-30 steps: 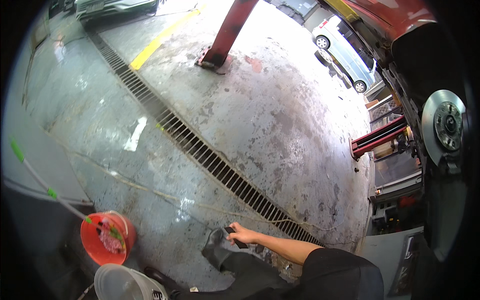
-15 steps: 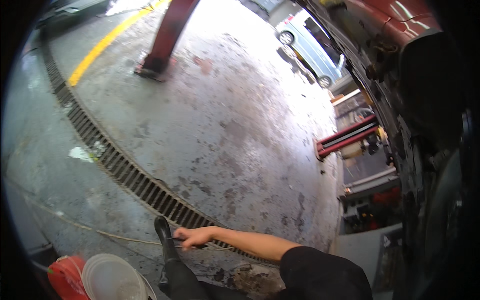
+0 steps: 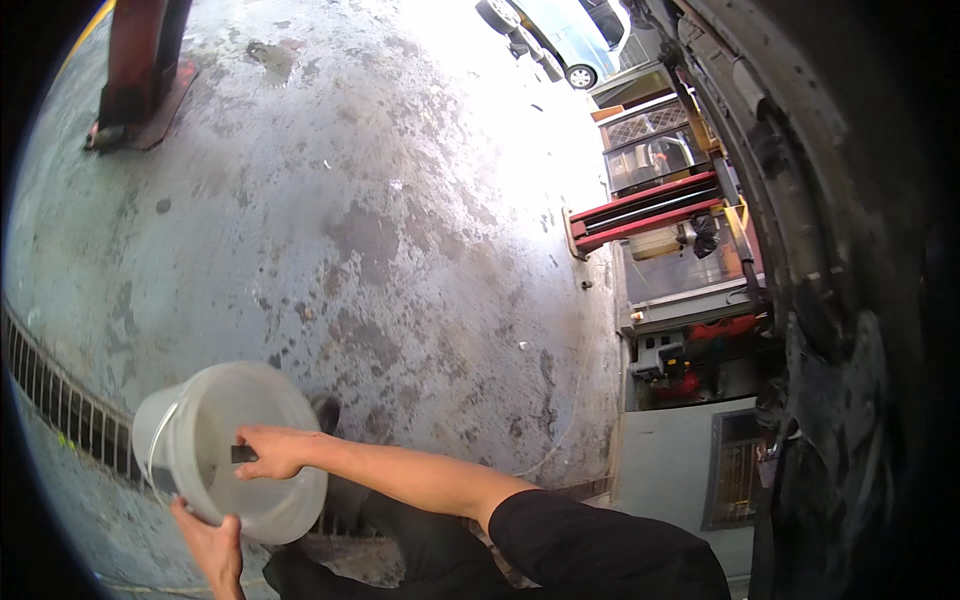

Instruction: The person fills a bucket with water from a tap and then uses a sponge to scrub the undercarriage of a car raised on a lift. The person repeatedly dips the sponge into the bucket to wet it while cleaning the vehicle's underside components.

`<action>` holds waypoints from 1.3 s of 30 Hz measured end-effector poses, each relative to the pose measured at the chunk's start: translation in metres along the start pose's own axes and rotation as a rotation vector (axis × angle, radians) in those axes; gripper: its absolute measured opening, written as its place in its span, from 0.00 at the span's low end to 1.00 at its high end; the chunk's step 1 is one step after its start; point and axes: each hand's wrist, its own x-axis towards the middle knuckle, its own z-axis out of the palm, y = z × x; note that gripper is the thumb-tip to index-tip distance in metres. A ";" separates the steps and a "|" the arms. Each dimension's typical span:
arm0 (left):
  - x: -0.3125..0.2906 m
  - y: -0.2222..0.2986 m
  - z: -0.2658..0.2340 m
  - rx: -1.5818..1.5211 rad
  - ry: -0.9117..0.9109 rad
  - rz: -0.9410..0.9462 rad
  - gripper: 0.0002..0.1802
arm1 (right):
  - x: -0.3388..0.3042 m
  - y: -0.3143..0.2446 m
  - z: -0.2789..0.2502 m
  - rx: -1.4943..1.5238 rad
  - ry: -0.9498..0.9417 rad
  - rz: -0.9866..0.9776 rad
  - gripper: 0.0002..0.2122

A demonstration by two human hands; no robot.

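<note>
A translucent white plastic bucket (image 3: 285, 392) with a wire handle is tilted so that its wide mouth faces me. My left hand (image 3: 212, 545) grips its near lower rim, fingers on the outer wall and thumb toward the mouth. Over that mouth is my right hand (image 3: 268, 452), closed round a small, dark, flat-ended piece (image 3: 243, 454); the rest of it is hidden in the fingers. Little shows inside the bucket beyond its cloudy wall.
A slotted floor drain (image 3: 72, 415) runs along the left and behind the bucket. A red lift post (image 3: 140, 80) stands far left, another (image 3: 650, 215) farther right. A raised vehicle's dark underside (image 3: 800, 230) fills the right edge. A light blue car (image 3: 560, 40) stands far back.
The bucket has come from the lower left floor up before me, and my left hand has appeared on it. My right hand has moved left, over its mouth. The view has swung right.
</note>
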 end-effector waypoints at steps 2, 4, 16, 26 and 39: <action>0.050 0.095 0.037 0.072 -0.072 0.078 0.36 | 0.016 0.034 -0.064 -0.055 0.003 0.059 0.31; 0.099 0.192 0.065 0.099 -0.251 0.052 0.36 | 0.025 0.071 -0.123 -0.231 -0.010 0.107 0.31; 0.249 0.628 0.252 0.186 -0.733 0.270 0.43 | -0.008 0.290 -0.499 -0.671 0.072 0.412 0.23; 0.358 0.875 0.417 0.303 -1.140 0.499 0.40 | -0.043 0.433 -0.645 -0.436 0.343 0.599 0.25; 0.479 1.144 0.616 0.472 -1.124 0.534 0.45 | -0.041 0.568 -0.975 -0.173 0.606 0.219 0.25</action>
